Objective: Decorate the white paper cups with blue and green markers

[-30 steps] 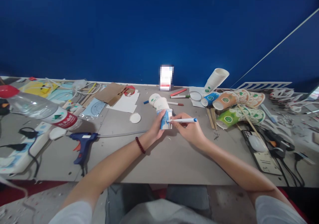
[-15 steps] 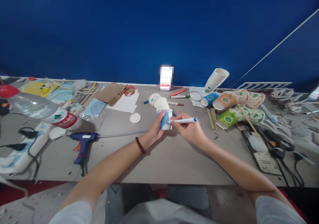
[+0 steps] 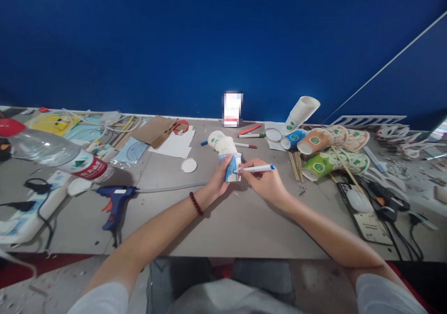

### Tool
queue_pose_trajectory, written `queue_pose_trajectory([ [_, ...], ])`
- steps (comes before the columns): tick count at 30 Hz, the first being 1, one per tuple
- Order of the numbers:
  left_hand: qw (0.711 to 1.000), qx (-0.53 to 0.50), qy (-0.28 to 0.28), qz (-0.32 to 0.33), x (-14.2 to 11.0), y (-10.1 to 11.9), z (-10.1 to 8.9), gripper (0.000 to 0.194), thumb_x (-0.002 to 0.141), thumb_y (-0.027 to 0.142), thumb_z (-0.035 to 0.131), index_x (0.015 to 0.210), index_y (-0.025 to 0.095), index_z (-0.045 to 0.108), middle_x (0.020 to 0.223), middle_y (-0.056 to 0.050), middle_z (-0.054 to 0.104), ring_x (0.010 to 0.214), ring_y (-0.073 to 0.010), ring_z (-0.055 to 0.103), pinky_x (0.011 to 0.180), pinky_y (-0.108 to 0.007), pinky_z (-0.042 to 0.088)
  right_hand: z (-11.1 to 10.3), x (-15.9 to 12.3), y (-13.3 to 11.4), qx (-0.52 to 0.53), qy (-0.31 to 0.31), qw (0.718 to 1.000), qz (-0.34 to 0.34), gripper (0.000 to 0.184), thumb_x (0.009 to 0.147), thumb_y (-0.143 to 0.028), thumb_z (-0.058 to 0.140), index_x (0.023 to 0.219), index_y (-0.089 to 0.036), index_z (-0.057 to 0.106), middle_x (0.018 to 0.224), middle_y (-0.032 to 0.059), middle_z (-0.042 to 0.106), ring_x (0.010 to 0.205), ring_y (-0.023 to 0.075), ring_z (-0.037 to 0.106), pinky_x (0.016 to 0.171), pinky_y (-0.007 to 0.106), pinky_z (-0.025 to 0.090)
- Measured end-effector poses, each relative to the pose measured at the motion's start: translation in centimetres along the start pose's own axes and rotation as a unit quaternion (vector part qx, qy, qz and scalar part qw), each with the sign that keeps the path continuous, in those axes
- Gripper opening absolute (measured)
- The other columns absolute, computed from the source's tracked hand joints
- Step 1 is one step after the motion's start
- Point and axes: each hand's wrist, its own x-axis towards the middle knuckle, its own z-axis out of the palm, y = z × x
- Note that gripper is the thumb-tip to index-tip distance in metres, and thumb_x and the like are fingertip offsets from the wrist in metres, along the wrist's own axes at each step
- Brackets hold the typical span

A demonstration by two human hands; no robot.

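Note:
Wrapped round the left side of a paper cup [image 3: 230, 165] is my left hand [image 3: 219, 177]; blue colouring covers part of the cup's white wall. My right hand [image 3: 262, 179] pinches a white marker [image 3: 256, 168] with a blue end, its tip touching the cup wall. Just behind the held cup lie white paper cups [image 3: 223, 145] with green prints; whether they join it is hard to see. Close by on the table are a blue marker cap [image 3: 204, 143], a brown-ended marker [image 3: 246, 145] and a white paper disc [image 3: 189, 165].
To the left are a plastic bottle [image 3: 84, 163], a blue glue gun [image 3: 117, 202], a power strip [image 3: 38, 211] and cut cardboard [image 3: 157, 130]. On the right lie coloured paper cups [image 3: 316, 140], wooden sticks [image 3: 296, 166] and a second glue gun [image 3: 387, 195]. A lit phone [image 3: 232, 109] leans at the back wall.
The marker tip shifts very slightly on the cup wall. My left hand keeps the cup in nearly the same place, and the surrounding things stay put.

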Motion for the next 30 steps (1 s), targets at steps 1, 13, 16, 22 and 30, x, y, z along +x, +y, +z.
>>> queue_pose_trajectory([
  [1,1.000,-0.003,-0.002,0.003,-0.01,0.02,0.06,0.034,0.073,0.038,0.087,0.090,0.016,0.066,0.079,-0.001,0.071,0.070,-0.0139,0.067,0.070,-0.026,0.052,0.02,0.01,-0.01,-0.003,0.006,1.000,0.000,0.027,0.090,-0.048,0.064,0.087,-0.022,0.069,0.083,0.0066,0.080,0.066,0.0203,0.069,0.063,0.032,0.052],
  [13,1.000,-0.005,0.003,0.004,-0.11,0.07,0.19,0.031,0.076,0.035,0.086,0.092,0.016,0.067,0.082,-0.001,0.071,0.073,-0.0144,0.067,0.074,-0.027,0.052,0.10,-0.05,0.04,-0.001,0.019,1.000,-0.012,0.029,0.091,-0.050,0.065,0.089,-0.022,0.071,0.084,0.0059,0.079,0.065,0.0190,0.067,0.063,0.032,0.052],
  [16,1.000,0.005,0.003,0.002,-0.08,0.03,0.17,0.032,0.074,0.036,0.087,0.090,0.017,0.066,0.079,-0.001,0.070,0.071,-0.0140,0.066,0.072,-0.027,0.052,-0.06,-0.06,0.01,-0.010,0.001,1.000,-0.009,0.027,0.090,-0.049,0.066,0.087,-0.022,0.071,0.084,0.0056,0.079,0.064,0.0186,0.067,0.062,0.031,0.051],
  [22,1.000,0.000,0.004,0.006,-0.01,-0.05,0.08,0.033,0.073,0.035,0.087,0.091,0.017,0.066,0.081,-0.001,0.071,0.072,-0.0136,0.066,0.072,-0.027,0.052,-0.04,0.02,0.09,-0.008,0.008,1.000,-0.008,0.025,0.090,-0.047,0.066,0.090,-0.023,0.073,0.084,0.0051,0.080,0.065,0.0188,0.067,0.063,0.031,0.052],
  [30,1.000,0.017,-0.005,0.000,-0.04,-0.06,-0.03,0.031,0.075,0.036,0.087,0.088,0.018,0.065,0.077,0.000,0.070,0.069,-0.0136,0.066,0.067,-0.027,0.051,-0.19,-0.09,-0.12,-0.014,-0.012,1.000,-0.005,0.021,0.090,-0.044,0.066,0.087,-0.023,0.071,0.084,0.0046,0.080,0.065,0.0193,0.068,0.065,0.032,0.053],
])
